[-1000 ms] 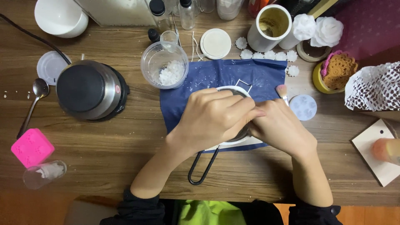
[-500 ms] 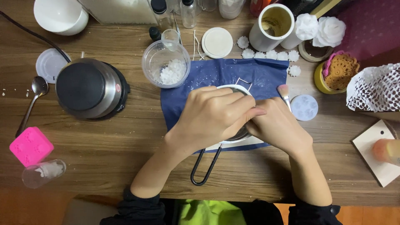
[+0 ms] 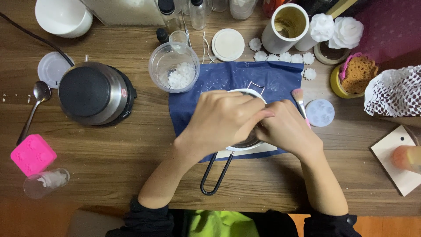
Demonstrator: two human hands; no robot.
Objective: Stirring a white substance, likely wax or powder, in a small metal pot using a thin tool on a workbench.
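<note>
A small metal pot (image 3: 246, 92) with a black wire handle (image 3: 215, 175) stands on a dark blue cloth (image 3: 228, 77). My left hand (image 3: 219, 123) lies over the pot, fingers curled down on its rim and thumb stretched to the right. My right hand (image 3: 287, 129) comes in from the right, and its fingers meet the left thumb over the pot. Whatever is between the fingers is hidden. A small brush (image 3: 299, 97) with a pink handle lies just right of my right hand.
A clear cup of white flakes (image 3: 174, 68) stands at the cloth's back left corner. A steel heater with a black top (image 3: 92, 94), a spoon (image 3: 40, 94) and a pink mould (image 3: 33, 154) are at the left. A pale round mould (image 3: 319, 113) and white flower shapes (image 3: 285, 58) lie to the right.
My right hand has slid a little left towards the pot, uncovering more of the brush's handle. The left hand stays over the pot.
</note>
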